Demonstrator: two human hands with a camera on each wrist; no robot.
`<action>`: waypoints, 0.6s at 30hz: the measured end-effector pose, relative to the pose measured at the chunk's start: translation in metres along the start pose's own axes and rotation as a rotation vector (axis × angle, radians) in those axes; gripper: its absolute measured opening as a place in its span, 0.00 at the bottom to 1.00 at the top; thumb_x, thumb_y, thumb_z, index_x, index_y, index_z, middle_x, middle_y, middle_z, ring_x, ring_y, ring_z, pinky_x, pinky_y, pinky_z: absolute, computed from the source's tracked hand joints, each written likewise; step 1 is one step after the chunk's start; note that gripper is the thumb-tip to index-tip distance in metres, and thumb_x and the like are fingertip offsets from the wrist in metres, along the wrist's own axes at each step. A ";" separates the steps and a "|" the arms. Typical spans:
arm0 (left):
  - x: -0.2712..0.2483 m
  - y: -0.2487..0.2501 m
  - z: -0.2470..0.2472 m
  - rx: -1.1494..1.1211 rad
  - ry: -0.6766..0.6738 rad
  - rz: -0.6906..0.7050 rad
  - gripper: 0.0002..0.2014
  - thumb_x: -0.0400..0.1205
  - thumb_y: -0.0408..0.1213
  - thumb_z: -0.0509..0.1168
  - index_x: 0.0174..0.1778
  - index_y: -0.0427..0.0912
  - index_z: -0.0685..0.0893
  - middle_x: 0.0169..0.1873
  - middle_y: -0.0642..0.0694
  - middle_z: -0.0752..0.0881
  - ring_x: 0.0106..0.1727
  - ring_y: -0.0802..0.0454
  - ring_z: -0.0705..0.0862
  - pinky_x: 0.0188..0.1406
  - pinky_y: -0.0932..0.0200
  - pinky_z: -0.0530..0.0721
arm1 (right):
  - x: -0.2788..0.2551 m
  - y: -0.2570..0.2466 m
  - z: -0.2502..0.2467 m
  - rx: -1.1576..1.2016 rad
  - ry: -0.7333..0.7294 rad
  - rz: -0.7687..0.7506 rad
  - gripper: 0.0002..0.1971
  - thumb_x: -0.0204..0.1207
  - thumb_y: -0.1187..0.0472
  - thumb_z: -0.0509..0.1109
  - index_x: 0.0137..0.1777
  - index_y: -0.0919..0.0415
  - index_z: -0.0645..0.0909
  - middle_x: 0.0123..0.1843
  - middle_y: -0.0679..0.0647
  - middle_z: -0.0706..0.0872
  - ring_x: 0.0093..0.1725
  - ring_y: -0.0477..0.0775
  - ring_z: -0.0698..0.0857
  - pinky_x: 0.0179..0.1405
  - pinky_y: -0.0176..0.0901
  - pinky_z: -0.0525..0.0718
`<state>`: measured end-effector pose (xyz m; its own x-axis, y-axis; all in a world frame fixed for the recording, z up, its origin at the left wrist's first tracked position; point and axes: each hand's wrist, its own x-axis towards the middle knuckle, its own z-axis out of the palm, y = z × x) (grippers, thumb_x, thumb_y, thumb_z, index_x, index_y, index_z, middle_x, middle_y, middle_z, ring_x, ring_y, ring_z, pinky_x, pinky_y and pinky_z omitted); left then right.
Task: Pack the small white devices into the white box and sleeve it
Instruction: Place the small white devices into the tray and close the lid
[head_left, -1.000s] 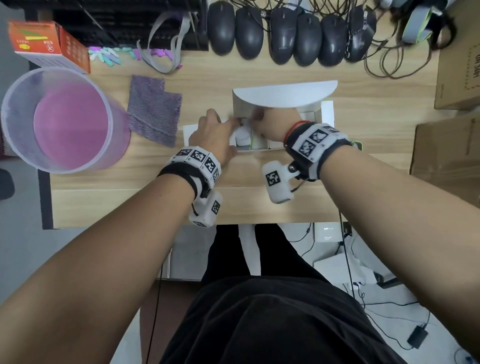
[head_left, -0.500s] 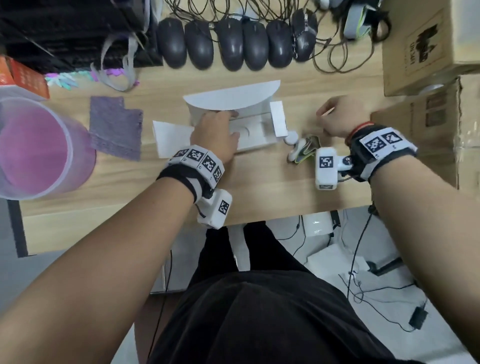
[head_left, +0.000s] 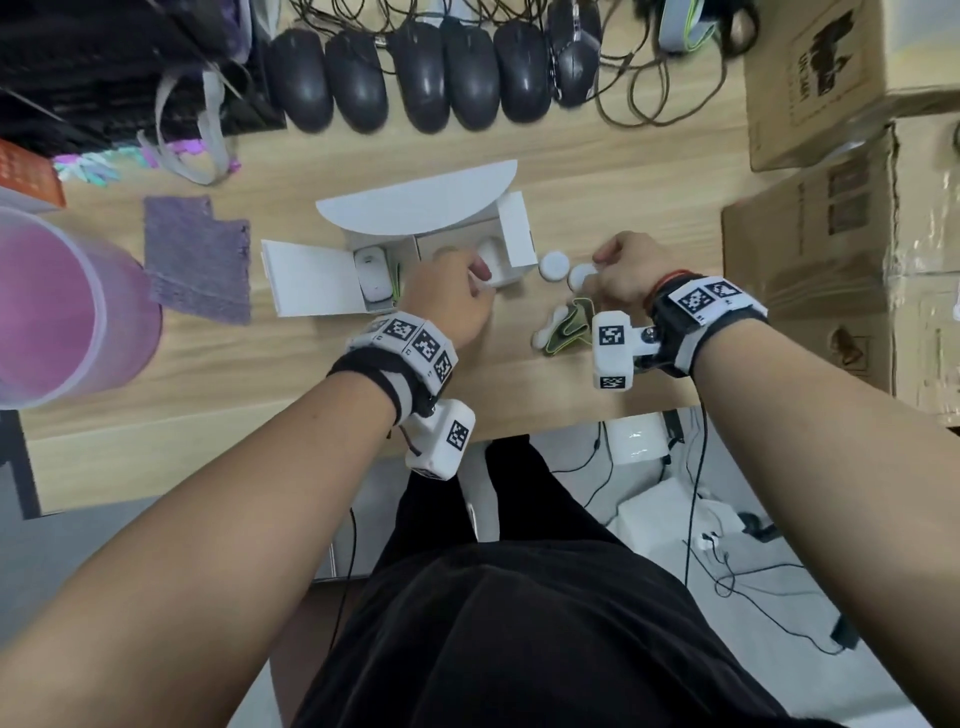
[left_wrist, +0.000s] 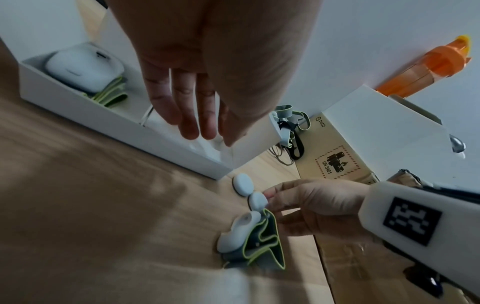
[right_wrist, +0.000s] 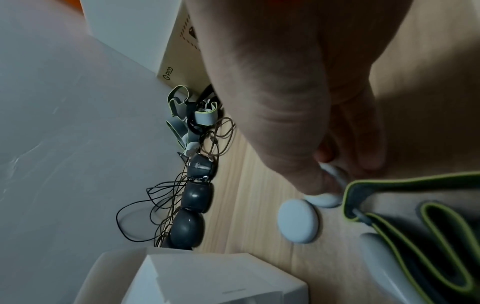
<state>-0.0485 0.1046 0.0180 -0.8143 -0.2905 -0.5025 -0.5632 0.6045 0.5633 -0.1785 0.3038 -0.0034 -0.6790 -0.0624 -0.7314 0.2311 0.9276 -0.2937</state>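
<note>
Pinching a puck (head_left: 581, 277) at the box's (head_left: 511, 234) 3 o'clock, right hand (head_left: 626, 270); left hand (head_left: 449, 301), fingers relaxed, steadies box. Lift it clear of second puck (head_left: 552, 265), seat it flat.

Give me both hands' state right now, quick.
Left hand: open, fingers straight, reaching into the white box, holding nothing.
Right hand: pinching a small round white device on the table.

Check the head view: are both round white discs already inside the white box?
No: both round white discs lie on the table, outside the white box.
</note>
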 end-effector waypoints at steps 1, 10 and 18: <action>-0.002 0.001 0.004 -0.015 -0.019 -0.007 0.02 0.80 0.39 0.70 0.46 0.50 0.85 0.42 0.47 0.88 0.43 0.49 0.87 0.50 0.54 0.86 | -0.005 -0.001 -0.003 0.023 0.014 0.012 0.15 0.69 0.53 0.81 0.49 0.56 0.81 0.52 0.55 0.87 0.53 0.59 0.87 0.46 0.45 0.82; -0.006 0.001 0.032 -0.065 -0.175 -0.073 0.10 0.81 0.41 0.72 0.57 0.48 0.90 0.44 0.52 0.89 0.53 0.51 0.88 0.53 0.65 0.79 | -0.031 -0.011 0.021 -0.096 -0.223 0.072 0.25 0.63 0.43 0.83 0.49 0.60 0.81 0.37 0.54 0.86 0.28 0.50 0.83 0.18 0.32 0.74; -0.011 -0.024 0.040 -0.143 -0.392 -0.116 0.32 0.77 0.47 0.78 0.76 0.44 0.78 0.65 0.46 0.86 0.66 0.48 0.84 0.70 0.54 0.80 | -0.033 -0.021 0.044 -0.092 -0.204 0.035 0.21 0.62 0.53 0.83 0.51 0.63 0.84 0.46 0.60 0.91 0.42 0.58 0.90 0.43 0.52 0.92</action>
<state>-0.0201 0.1227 -0.0164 -0.6456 -0.0300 -0.7631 -0.6838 0.4678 0.5601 -0.1302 0.2701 -0.0007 -0.5143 -0.0940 -0.8525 0.1815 0.9595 -0.2153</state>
